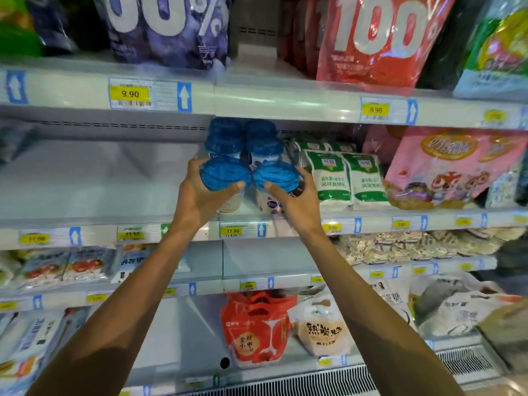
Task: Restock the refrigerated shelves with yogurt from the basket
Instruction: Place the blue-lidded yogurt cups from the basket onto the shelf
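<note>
As left hand and right hand grip, yogurt cups stand — round-lidded.

My left hand and right hand cover most of the front yogurt bottles, so I can't read the labels, and my fingers curl out of sight behind them. The back bottles show only their blue caps. The purple pouch and red pouch up top are chopped by the frame edge. The lower-left price tag is mush, and the brownish thing far right is pure blur.
</note>
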